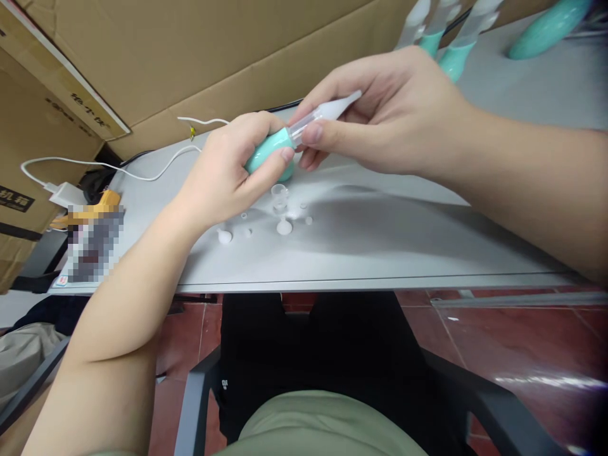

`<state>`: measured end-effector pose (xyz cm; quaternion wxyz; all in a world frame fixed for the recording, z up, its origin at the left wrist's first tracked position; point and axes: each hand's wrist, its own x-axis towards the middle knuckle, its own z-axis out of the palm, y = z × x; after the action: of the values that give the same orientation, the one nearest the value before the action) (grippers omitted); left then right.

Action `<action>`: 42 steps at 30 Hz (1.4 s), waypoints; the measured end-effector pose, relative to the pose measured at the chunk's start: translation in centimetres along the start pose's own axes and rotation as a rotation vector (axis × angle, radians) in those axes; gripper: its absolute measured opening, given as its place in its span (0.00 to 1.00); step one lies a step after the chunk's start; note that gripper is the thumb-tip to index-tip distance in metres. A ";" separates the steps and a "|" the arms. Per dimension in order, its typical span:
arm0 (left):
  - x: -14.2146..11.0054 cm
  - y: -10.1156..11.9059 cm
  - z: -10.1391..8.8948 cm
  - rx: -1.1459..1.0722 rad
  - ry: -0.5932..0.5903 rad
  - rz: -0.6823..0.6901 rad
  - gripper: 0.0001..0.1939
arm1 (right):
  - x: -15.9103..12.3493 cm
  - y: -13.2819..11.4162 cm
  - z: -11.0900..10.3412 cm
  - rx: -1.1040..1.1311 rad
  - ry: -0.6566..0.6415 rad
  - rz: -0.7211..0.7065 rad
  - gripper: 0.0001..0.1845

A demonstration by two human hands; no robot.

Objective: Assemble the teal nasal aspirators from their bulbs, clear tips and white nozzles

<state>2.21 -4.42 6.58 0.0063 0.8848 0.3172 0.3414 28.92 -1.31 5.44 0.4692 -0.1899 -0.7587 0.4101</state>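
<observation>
1. Turquoise plastic is forming the body of the device [266, 151], from which a clear tube [304, 128] and a white tip [338, 107] are extending. The device is lying tilted in the two hands, over the tabletop [342, 269] and toward its back edge, and the tip is pointing up and to the right.

2. The left hand [227, 166] is wrapping around the body, and its thumb is pressing along the near side.

3. The right hand [403, 120] is pinching the tube, with the thumb in front and the fingers behind. Both hands are being very close together; I cannot tell if they are touching.

4. Between the hands and the front edge of the tabletop, small parts are lying: a clear cup [280, 199], a white disc [284, 227] just beside it, a second disc [225, 237] farther left, and several tiny pieces [247, 233].

5. Near the back right corner, more devices [456, 60] are standing, and one turquoise body [548, 28] is resting beside them.

6. Toward the left edge, a white cable [156, 177] is curving to an adapter [69, 195], and a yellow object [109, 200] is lying near it.

7. Behind the back edge, cardboard [213, 57] is standing.
</observation>
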 end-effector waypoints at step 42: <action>-0.1 1.4 -1.8 -0.148 -0.215 -0.276 0.37 | 0.3 1.4 -1.6 0.328 -0.336 0.143 0.10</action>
<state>1.84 -5.94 8.27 0.1521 0.8613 0.4071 0.2631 30.04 0.45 4.87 0.3308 -0.0933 -0.7340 0.5858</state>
